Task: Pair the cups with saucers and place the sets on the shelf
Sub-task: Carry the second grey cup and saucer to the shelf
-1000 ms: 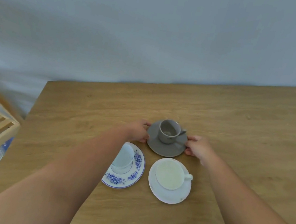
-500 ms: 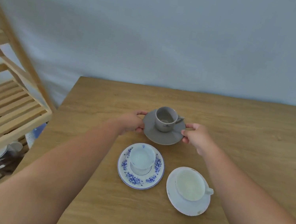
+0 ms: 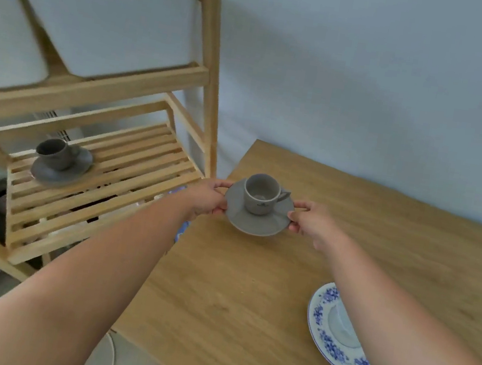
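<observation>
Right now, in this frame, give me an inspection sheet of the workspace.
Surface: wooden table, bare near the wall.
Job's things: grey cup upright on grey saucer, carried; another grey set on slatted shelf; blue-patterned saucer on the table, partly hidden.
Clutter: white bins on the upper shelf.
Grips: left hand and right hand pinch opposite saucer edges.
Cables: nothing seen.
Surroundings: plain wall.

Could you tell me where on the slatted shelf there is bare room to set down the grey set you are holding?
The slatted shelf is bare right of the dark grey cup and saucer at its back left, up to the right post; the front slats look free too. The tier above is filled by white bins. Both hands hold the grey saucer.
</observation>
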Demonstrator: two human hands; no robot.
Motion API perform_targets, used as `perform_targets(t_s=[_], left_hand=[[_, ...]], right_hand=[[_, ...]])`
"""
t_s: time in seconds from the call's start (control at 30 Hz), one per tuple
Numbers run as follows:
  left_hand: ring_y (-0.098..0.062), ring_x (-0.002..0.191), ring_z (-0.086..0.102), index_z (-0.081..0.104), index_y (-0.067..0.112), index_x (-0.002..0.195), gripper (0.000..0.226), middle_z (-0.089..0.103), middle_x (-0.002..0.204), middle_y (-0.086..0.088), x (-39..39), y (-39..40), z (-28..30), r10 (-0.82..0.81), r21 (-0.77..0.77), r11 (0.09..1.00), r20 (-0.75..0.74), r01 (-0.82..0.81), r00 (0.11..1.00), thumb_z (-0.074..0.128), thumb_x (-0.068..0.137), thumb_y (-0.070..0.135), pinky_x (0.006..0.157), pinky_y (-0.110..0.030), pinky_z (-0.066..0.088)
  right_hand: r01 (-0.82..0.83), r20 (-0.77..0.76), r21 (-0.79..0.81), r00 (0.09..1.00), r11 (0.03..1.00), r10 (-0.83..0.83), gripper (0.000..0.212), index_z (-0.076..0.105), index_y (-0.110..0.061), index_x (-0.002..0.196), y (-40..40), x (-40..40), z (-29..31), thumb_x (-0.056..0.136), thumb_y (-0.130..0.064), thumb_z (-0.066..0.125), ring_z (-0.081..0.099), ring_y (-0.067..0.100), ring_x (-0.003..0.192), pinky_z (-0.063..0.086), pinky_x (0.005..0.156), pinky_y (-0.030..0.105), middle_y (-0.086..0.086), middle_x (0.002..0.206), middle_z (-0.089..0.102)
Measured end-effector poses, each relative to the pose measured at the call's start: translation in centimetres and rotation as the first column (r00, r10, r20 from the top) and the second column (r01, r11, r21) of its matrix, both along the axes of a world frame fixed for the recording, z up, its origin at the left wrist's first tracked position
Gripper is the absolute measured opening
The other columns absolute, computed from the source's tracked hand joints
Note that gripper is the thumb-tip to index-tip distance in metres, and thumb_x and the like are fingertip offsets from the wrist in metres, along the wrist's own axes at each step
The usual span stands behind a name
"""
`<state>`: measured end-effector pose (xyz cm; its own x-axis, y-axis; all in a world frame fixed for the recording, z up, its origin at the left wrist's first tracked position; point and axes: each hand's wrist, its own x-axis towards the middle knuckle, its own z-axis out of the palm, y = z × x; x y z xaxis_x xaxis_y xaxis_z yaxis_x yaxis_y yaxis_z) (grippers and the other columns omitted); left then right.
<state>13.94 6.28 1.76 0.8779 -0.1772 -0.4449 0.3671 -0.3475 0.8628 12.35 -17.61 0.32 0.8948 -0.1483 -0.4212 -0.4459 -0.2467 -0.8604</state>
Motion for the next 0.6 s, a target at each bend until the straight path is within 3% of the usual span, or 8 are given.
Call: perform_targets(t_s=[0.27, 0.4, 0.47, 0.6], left_hand=[[-0.016, 0.069, 0.060, 0.051, 0.012, 0.136, 0.058, 0.059, 0.079, -0.006, 1.1, 13.8, -0.8, 0.198, 0.083, 0.977, 0.004, -0.198, 0.980, 0.059, 0.084, -0.012, 0.073, -0.029, 0.053], [-0.015, 0.053, 0.056, 0.049, 0.009, 0.139, 0.060, 0.058, 0.054, -0.002, 1.5, 19.1, -1.8, 0.258, 0.138, 0.957, 0.004, -0.256, 0.966, 0.059, 0.083, -0.013, 0.057, -0.025, 0.045], [-0.008, 0.049, 0.060, 0.049, 0.007, 0.138, 0.059, 0.058, 0.055, -0.002, 1.7, 21.0, -2.3, 0.289, 0.176, 0.941, 0.023, -0.288, 0.957, 0.060, 0.084, -0.013, 0.052, -0.021, 0.049], [-0.023, 0.076, 0.062, 0.058, 0.009, 0.127, 0.049, 0.057, 0.069, -0.003, 2.9, 23.6, -4.3, 0.284, 0.267, 0.917, 0.084, -0.296, 0.955, 0.067, 0.081, -0.005, 0.090, -0.046, 0.055]], right_hand=[[-0.203, -0.017, 0.065, 0.979, 0.977, 0.205, 0.027, 0.058, -0.003, 0.116, 14.3, 5.6, -2.1, 0.092, 0.005, 0.050, 0.052, 0.013, 0.057, 0.046, 0.043, 0.015, 0.007, 0.074, 0.060], [-0.280, -0.059, 0.048, 0.957, 0.959, 0.283, 0.028, 0.057, -0.004, 0.119, 20.0, 7.9, -3.2, 0.093, 0.004, 0.049, 0.048, 0.014, 0.052, 0.042, 0.039, 0.016, 0.009, 0.072, 0.058], [-0.309, -0.068, 0.022, 0.948, 0.951, 0.310, 0.029, 0.058, -0.004, 0.120, 22.1, 8.9, -3.6, 0.093, 0.003, 0.051, 0.048, 0.014, 0.052, 0.041, 0.039, 0.016, 0.009, 0.073, 0.059], [-0.347, -0.081, 0.000, 0.935, 0.938, 0.346, 0.031, 0.061, -0.006, 0.119, 25.3, 11.4, -4.9, 0.091, 0.003, 0.056, 0.055, 0.015, 0.055, 0.047, 0.044, 0.019, 0.010, 0.075, 0.063]])
